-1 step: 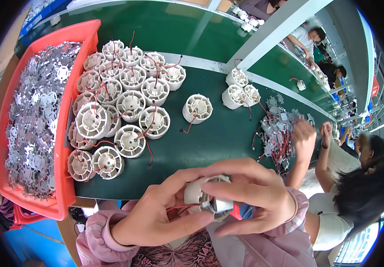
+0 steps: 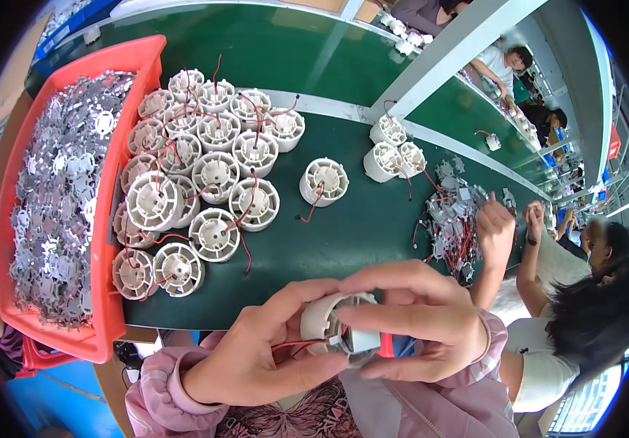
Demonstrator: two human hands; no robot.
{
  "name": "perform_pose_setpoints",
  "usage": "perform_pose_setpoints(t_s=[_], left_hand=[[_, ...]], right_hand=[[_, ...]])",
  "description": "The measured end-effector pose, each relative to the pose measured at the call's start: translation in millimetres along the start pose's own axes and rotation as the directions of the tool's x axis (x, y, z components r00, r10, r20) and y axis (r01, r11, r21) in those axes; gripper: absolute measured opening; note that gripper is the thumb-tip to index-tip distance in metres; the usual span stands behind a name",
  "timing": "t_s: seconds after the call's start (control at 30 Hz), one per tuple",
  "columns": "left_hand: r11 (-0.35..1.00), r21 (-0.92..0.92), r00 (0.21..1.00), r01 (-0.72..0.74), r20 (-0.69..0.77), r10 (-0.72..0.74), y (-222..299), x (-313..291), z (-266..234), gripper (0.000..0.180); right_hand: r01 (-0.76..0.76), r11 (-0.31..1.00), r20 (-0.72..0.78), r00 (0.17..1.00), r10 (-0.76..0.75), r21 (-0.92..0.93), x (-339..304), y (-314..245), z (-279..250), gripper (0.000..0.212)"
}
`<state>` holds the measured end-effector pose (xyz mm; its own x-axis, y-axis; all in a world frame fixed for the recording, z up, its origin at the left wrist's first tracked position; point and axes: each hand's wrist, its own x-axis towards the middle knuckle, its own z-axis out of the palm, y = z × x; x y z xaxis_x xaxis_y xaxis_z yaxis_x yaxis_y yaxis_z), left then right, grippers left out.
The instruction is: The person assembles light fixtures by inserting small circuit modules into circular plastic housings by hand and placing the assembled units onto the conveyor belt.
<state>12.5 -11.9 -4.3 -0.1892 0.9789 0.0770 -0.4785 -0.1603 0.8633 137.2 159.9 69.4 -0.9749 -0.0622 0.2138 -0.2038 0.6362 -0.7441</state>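
Note:
Close to my body, past the table's near edge, both hands hold one white plastic round housing [image 2: 319, 318] with red and dark wires. My left hand [image 2: 260, 350] wraps its left side, thumb below and fingers over the top. Fingers of my right hand [image 2: 420, 314] press at its opening on the right, where a silvery metal part [image 2: 362, 340] shows; the fingers partly hide the inside. One white housing with a red wire [image 2: 324, 182] stands alone on the green table [image 2: 314, 255] beyond my hands. Several more wired housings [image 2: 214, 233] stand grouped at the left.
A red bin [image 2: 103, 321] full of silvery metal plates [image 2: 55, 219] stands at the far left. At the right lie piled metal parts with red wires [image 2: 460, 226], beside a co-worker's hand [image 2: 495, 226]. Three housings [image 2: 384, 159] stand by a metal post [image 2: 446, 62].
My right fingers have shifted slightly on the housing, and it is turned a little, showing more of the metal part. The co-worker's hand at the right has moved slightly.

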Motion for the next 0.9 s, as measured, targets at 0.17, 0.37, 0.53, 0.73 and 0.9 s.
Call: perform_pose_setpoints(t_s=[0.17,0.37,0.53,0.73,0.9], left_hand=[[0.997,0.082,0.995,-0.007,0.099,-0.001,-6,4,-5,0.065],[0.822,0.55,0.979,-0.145,-0.041,0.2,-4,7,3,0.072],[0.67,0.713,0.922,-0.206,-0.087,0.377,-8,7,0,0.075],[0.674,0.703,0.905,-0.226,-0.105,0.413,-6,3,3,0.075],[0.737,0.656,0.927,-0.163,-0.154,0.342,-6,3,5,0.076]], right_hand=[[0.086,0.992,0.002,0.996,-0.087,0.089,-2,12,-6,0.036],[0.269,0.959,-0.002,0.963,-0.271,-0.091,12,7,-8,0.024],[0.084,0.995,-0.077,0.993,-0.088,-0.05,11,3,-1,0.019],[-0.11,0.742,-0.13,0.958,0.257,0.661,7,23,18,0.015],[-0.044,0.601,-0.149,0.952,0.268,0.798,17,28,33,0.02]])
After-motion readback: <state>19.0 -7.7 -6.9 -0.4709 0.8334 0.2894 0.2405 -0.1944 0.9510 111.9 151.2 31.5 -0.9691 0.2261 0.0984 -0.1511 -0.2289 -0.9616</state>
